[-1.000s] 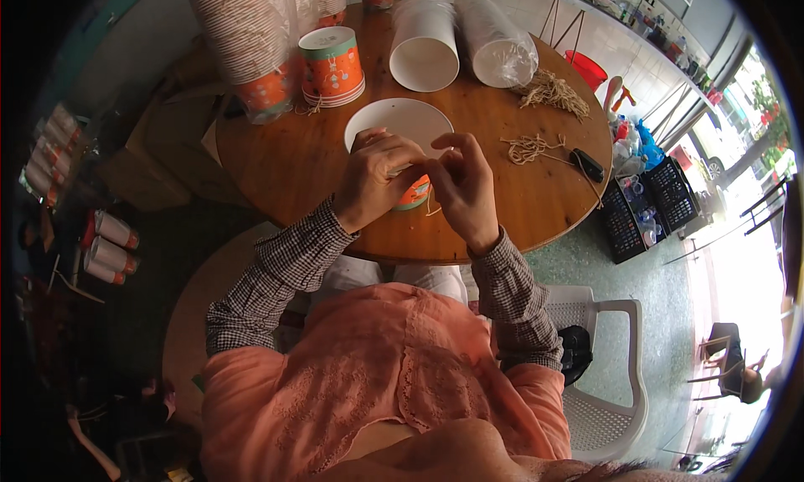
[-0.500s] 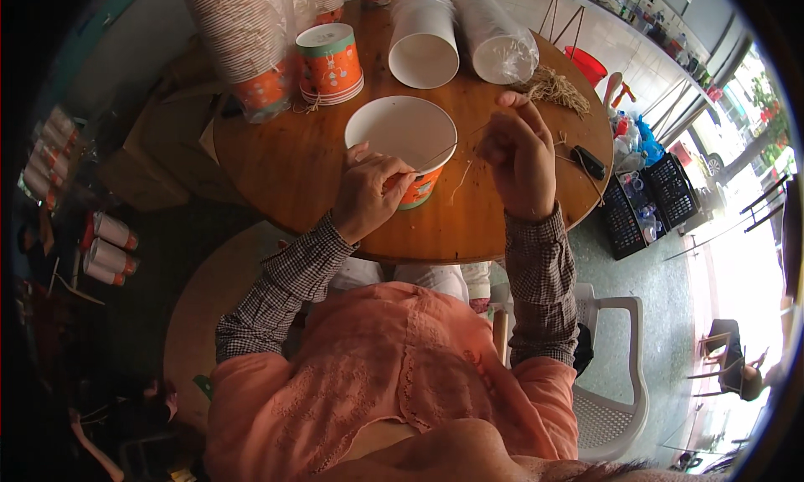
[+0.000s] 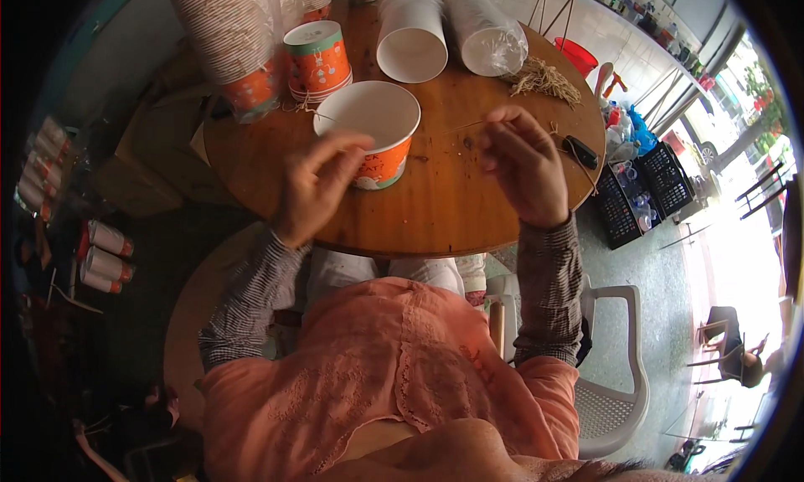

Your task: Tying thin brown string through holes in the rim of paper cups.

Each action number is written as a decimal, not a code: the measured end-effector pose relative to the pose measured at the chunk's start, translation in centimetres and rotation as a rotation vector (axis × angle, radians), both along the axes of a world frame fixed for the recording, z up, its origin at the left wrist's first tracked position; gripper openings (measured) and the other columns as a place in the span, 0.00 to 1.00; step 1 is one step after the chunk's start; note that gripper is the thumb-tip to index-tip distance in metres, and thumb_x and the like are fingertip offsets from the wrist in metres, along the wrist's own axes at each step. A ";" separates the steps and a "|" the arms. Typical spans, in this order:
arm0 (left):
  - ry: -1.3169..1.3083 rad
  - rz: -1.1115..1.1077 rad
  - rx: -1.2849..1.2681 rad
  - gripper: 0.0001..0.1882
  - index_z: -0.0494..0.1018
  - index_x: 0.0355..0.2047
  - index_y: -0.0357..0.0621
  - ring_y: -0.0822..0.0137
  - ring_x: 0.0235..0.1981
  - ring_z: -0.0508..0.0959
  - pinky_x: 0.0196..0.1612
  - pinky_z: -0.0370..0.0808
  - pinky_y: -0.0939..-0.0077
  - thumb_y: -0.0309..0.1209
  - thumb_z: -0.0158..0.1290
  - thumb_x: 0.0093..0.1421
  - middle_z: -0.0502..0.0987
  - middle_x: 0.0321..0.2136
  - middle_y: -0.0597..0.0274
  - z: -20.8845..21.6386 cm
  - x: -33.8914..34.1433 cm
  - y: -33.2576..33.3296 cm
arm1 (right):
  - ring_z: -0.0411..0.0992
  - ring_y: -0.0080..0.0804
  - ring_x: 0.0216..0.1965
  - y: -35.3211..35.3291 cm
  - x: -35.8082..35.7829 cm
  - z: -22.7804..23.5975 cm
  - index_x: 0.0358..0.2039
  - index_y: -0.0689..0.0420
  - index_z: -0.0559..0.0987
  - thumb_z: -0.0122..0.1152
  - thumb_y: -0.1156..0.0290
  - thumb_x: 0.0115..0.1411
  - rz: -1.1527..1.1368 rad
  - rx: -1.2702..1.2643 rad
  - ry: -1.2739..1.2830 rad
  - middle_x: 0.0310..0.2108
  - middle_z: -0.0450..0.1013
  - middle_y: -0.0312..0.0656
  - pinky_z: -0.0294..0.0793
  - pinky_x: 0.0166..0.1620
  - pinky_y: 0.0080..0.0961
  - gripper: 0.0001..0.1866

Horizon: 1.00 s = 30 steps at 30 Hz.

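Left hand (image 3: 325, 180): smeared by motion, raised in front of the near tub's left side; fingers bent toward the thumb with a narrow gap; cannot tell whether empty or gripping
Right hand (image 3: 526, 165): raised over the table's right part, fairly narrow, pinching a thin tan strand (image 3: 466, 128); exact grip lost in blur
Near tub: white-lined orange-and-green round paper tub (image 3: 390, 157), upright between both hands, closer to the left; lower left wall and part of the printing hidden behind the left fingers
Near tub's left rim: crossed by a fine dark thread (image 3: 325, 116); cannot tell whether fastened there or lying beyond
Table: round brown wooden table (image 3: 452, 218), far edge mostly covered by stacks
Behind the tub: upside-down orange-and-green paper tubs (image 3: 320, 67); large white round tub (image 3: 411, 53) on its side; plastic-wrapped white stack (image 3: 488, 42), blurred by glare
Right side: frayed tan fibre bundle (image 3: 546, 82); small black elongated object (image 3: 579, 152), too small to identify
Far left: tall wrapped tub stack (image 3: 219, 34), cut off at the top
Doorway: bleached out by daylight
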<state>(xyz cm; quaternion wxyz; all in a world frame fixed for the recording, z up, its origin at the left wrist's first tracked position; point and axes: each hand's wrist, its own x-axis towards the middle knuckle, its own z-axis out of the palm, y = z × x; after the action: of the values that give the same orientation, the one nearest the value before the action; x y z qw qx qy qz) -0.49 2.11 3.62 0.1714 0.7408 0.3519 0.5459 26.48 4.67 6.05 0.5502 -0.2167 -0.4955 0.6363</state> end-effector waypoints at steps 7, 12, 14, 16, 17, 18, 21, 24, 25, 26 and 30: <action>-0.404 -0.441 -0.576 0.27 0.71 0.43 0.30 0.65 0.41 0.77 0.50 0.72 0.70 0.46 0.36 0.70 0.77 0.40 0.53 -4.6 5.0 -2.4 | 0.77 0.29 0.35 -1.6 -5.3 -2.5 0.44 0.62 0.73 0.52 0.73 0.65 -0.001 0.056 0.093 0.36 0.75 0.43 0.78 0.41 0.23 0.09; -0.721 -0.539 -0.743 0.29 0.69 0.46 0.30 0.63 0.40 0.79 0.47 0.74 0.70 0.49 0.34 0.70 0.77 0.40 0.51 -6.0 5.9 -3.5 | 0.75 0.33 0.46 -2.6 -6.7 -2.9 0.48 0.63 0.71 0.49 0.70 0.67 0.025 -0.048 0.177 0.43 0.74 0.46 0.75 0.50 0.27 0.12; -0.812 -0.585 -0.791 0.28 0.69 0.47 0.30 0.61 0.41 0.79 0.48 0.74 0.68 0.48 0.36 0.69 0.76 0.40 0.50 -6.2 5.3 -3.7 | 0.74 0.36 0.47 -2.9 -7.0 -2.8 0.48 0.64 0.70 0.46 0.71 0.68 0.001 -0.025 0.170 0.44 0.74 0.48 0.75 0.51 0.30 0.12; -0.822 -0.595 -0.805 0.26 0.69 0.46 0.30 0.62 0.41 0.79 0.48 0.74 0.68 0.46 0.38 0.69 0.77 0.40 0.51 -5.5 5.2 -4.1 | 0.74 0.36 0.47 -2.9 -7.0 -2.9 0.48 0.64 0.69 0.46 0.71 0.68 0.001 -0.022 0.165 0.44 0.74 0.48 0.75 0.52 0.30 0.13; -0.832 -0.608 -0.821 0.25 0.69 0.46 0.30 0.62 0.41 0.79 0.49 0.74 0.68 0.45 0.40 0.69 0.77 0.40 0.51 -5.3 5.2 -4.2 | 0.74 0.36 0.48 -2.9 -7.0 -3.0 0.49 0.64 0.69 0.46 0.71 0.68 -0.001 -0.021 0.160 0.44 0.74 0.47 0.74 0.52 0.31 0.13; -0.832 -0.609 -0.819 0.25 0.69 0.46 0.30 0.62 0.41 0.79 0.49 0.74 0.68 0.45 0.40 0.69 0.77 0.40 0.51 -5.3 5.3 -4.2 | 0.74 0.36 0.48 -3.0 -7.0 -3.0 0.49 0.64 0.69 0.46 0.71 0.68 -0.002 -0.019 0.159 0.44 0.74 0.47 0.74 0.52 0.31 0.13; -0.737 -0.540 -0.800 0.19 0.70 0.43 0.31 0.66 0.38 0.79 0.46 0.75 0.71 0.40 0.45 0.68 0.77 0.36 0.55 -5.2 5.6 -4.2 | 0.74 0.36 0.47 -3.4 -7.1 -3.0 0.49 0.64 0.69 0.46 0.71 0.68 -0.011 -0.048 0.153 0.44 0.74 0.47 0.74 0.52 0.30 0.13; -0.694 -0.503 -0.786 0.14 0.72 0.38 0.33 0.71 0.34 0.77 0.42 0.74 0.76 0.35 0.47 0.66 0.76 0.32 0.60 -5.3 5.7 -4.0 | 0.74 0.36 0.47 -3.6 -6.9 -3.6 0.49 0.64 0.69 0.46 0.71 0.68 -0.008 -0.040 0.150 0.44 0.74 0.47 0.74 0.52 0.30 0.13; -0.635 -0.473 -0.747 0.11 0.72 0.35 0.35 0.74 0.32 0.75 0.41 0.73 0.78 0.33 0.48 0.66 0.75 0.30 0.62 -5.2 5.5 -4.1 | 0.74 0.36 0.48 -3.5 -6.7 -4.0 0.48 0.64 0.69 0.46 0.71 0.68 -0.008 -0.045 0.146 0.44 0.74 0.47 0.74 0.51 0.29 0.13; -0.578 -0.443 -0.707 0.09 0.72 0.33 0.36 0.76 0.30 0.74 0.39 0.72 0.80 0.31 0.49 0.65 0.74 0.28 0.64 -5.0 5.2 -4.3 | 0.74 0.35 0.48 -3.5 -6.5 -4.5 0.48 0.64 0.69 0.46 0.71 0.68 -0.008 -0.050 0.143 0.44 0.74 0.47 0.75 0.51 0.29 0.12; -0.433 -0.431 -0.654 0.07 0.72 0.31 0.37 0.78 0.29 0.72 0.37 0.70 0.83 0.29 0.50 0.64 0.73 0.25 0.67 -3.6 3.7 -5.3 | 0.74 0.34 0.47 -4.4 -5.1 -6.9 0.48 0.64 0.69 0.47 0.72 0.67 -0.035 -0.068 0.057 0.43 0.74 0.47 0.74 0.50 0.27 0.12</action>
<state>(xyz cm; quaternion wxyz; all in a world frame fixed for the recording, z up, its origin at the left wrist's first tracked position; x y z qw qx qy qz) 3.19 -3.16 0.05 0.5762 0.5728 0.2993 0.5004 21.35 0.30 -0.86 0.5673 -0.2256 -0.4539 0.6490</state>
